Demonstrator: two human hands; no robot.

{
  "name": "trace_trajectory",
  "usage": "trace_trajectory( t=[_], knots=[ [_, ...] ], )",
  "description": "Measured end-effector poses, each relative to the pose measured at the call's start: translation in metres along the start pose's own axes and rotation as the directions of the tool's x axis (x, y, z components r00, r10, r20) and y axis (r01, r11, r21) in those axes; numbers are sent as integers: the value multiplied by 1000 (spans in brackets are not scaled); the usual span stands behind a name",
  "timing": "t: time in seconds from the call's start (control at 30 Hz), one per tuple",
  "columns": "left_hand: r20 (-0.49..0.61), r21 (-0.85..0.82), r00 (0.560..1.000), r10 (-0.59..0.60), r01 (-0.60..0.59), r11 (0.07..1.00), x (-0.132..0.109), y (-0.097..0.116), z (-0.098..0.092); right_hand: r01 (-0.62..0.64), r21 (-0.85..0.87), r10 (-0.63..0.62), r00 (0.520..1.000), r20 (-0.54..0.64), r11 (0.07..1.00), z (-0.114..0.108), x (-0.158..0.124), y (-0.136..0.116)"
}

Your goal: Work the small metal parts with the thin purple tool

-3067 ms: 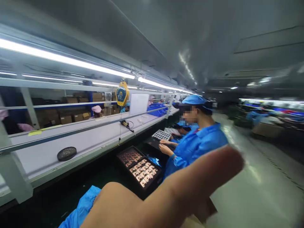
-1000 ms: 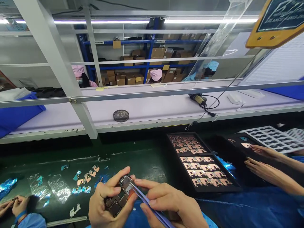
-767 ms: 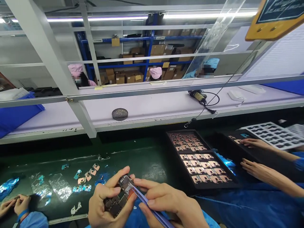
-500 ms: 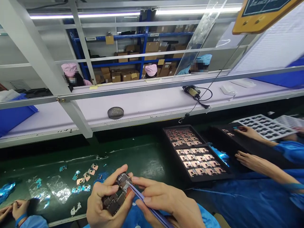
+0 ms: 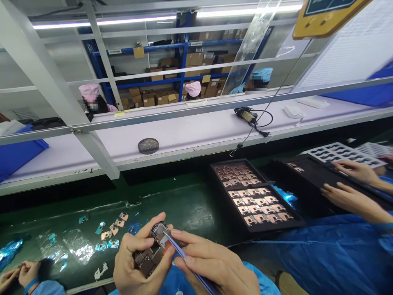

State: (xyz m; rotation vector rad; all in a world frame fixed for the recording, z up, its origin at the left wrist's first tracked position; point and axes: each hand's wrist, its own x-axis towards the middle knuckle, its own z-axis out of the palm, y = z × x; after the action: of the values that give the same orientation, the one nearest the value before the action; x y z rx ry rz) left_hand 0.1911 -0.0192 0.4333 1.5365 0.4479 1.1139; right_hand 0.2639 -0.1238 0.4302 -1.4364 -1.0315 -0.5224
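Note:
My left hand (image 5: 130,260) grips a small dark circuit board (image 5: 148,258) by its edges, tilted up above the front of the bench. Pinched in my right hand (image 5: 216,260) is a pair of purple-blue tweezers (image 5: 196,275). The tweezers' tips touch the upper part of the board, beside a small silver-grey piece on it. A copper-coloured patch shows at the board's right side, next to my left fingers. My left fingers and palm cover part of the board's edges.
Copper-coloured parts (image 5: 114,229) and scraps of blue film lie on the green bench (image 5: 190,205) to the left. Right of centre stands a black tray (image 5: 267,226) with rows of copper parts. A co-worker's hands (image 5: 353,200) are at another black tray; other hands (image 5: 29,272) show far left.
The co-worker's hands at the right have moved further right over their black tray. My hands, the board and the tweezers stay nearly the same; the view has shifted slightly.

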Motion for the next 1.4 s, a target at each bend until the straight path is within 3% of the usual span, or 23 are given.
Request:
trace_trajectory(
  t=[0.13,0.3,0.43,0.67,0.87,0.97,1.13,1.27,1.4],
  knots=[
    [11,9,999,-37,37,999,-2,-2,-4,-49,-32,46,994,-99,998,9,-13,1],
    [19,35,999,-45,45,998,-4,-4,-6,-44,-142,47,999,13,989,3,-16,-7],
    [-1,48,998,-71,71,996,-5,-4,-3,-105,-159,107,994,1,982,2,-18,-13],
    [-57,83,998,4,1,997,-11,-11,6,-6,-135,-9,993,-116,991,18,-30,4],
    [-115,143,992,57,-41,989,-16,-18,11,-126,-35,114,965,-237,991,29,-36,1],
    [-116,119,991,69,-55,991,-18,-21,14,-179,45,183,972,-149,983,24,-32,2],
    [-165,80,977,136,-124,989,-17,-24,19,-232,358,278,957,-82,905,12,-19,11],
    [-104,71,971,215,-209,975,-14,-26,16,-285,368,311,950,-12,885,7,-12,11],
    [-56,70,973,225,-221,973,-14,-29,10,-266,342,278,960,15,901,4,-11,12]
  ],
)
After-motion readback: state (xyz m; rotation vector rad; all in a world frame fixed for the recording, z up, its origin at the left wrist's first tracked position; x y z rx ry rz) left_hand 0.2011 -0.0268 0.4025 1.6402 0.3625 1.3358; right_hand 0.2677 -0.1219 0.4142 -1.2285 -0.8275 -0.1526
